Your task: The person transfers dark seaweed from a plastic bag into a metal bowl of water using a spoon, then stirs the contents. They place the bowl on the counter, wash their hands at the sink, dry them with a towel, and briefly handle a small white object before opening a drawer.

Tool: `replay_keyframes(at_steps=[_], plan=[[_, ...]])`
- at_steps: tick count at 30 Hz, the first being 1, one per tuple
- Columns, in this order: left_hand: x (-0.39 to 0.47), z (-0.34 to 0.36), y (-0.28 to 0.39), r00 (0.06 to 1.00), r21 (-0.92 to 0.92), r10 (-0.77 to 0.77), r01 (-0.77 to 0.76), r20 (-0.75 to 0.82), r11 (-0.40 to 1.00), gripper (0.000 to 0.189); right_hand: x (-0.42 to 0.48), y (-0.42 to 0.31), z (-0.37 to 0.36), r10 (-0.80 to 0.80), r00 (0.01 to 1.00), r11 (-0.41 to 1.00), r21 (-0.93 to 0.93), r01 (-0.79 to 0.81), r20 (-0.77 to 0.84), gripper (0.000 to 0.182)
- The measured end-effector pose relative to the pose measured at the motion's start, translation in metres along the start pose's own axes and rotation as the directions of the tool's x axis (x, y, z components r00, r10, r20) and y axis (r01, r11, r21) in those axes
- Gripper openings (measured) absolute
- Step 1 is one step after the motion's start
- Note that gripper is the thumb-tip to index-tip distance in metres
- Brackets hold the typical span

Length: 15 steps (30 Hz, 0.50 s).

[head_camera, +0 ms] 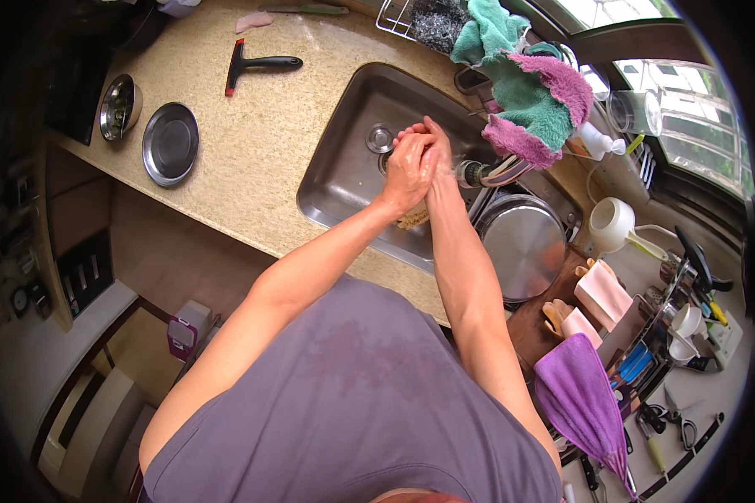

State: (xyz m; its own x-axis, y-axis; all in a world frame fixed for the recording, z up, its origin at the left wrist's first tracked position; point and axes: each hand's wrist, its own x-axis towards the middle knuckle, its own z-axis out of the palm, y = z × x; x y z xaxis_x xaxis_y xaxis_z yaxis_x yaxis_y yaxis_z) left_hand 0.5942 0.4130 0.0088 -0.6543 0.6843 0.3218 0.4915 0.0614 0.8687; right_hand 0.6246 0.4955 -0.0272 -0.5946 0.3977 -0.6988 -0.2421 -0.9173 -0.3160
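Observation:
My left hand (408,166) lies across my right hand (439,141), wet palm and fingers pressed together, over a stainless steel sink (333,182). Neither hand shows any object in it. Right beside the right wrist is the faucet head (470,173), with what looks like water coming from it. In the basin, a round metal strainer (380,138) sits just left of the fingers. A tan scrubbing pad or similar item (414,217) lies in the sink below the hands, partly hidden by the forearms.
A squeegee (233,66), a metal plate (170,144) and a metal bowl (121,107) stand on the counter at left. Green and pink cloths (528,94) hang above the faucet. A large round metal pan (523,245) is right of the sink, near rubber gloves (604,294) and a purple towel (579,390).

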Motion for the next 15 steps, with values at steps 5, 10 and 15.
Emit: replay_keyframes(at_steps=[5,10,15], plan=[[-0.005,-0.036,0.008,0.844,-0.243,-0.484,0.532,0.233,0.811,0.024,-0.007,-0.002,-0.009,-0.087,0.990,0.679,-0.721,0.140,0.111,0.035],[-0.014,-0.036,-0.033,0.763,-0.007,-0.439,0.502,0.475,0.865,0.031,0.011,-0.035,-0.073,-0.276,0.943,0.287,-0.921,0.265,0.185,0.036],[-0.004,-0.028,-0.018,0.658,0.146,-0.576,0.588,0.486,0.795,0.039,-0.005,-0.079,-0.045,-0.245,0.948,0.816,-0.571,0.088,-0.204,0.057]])
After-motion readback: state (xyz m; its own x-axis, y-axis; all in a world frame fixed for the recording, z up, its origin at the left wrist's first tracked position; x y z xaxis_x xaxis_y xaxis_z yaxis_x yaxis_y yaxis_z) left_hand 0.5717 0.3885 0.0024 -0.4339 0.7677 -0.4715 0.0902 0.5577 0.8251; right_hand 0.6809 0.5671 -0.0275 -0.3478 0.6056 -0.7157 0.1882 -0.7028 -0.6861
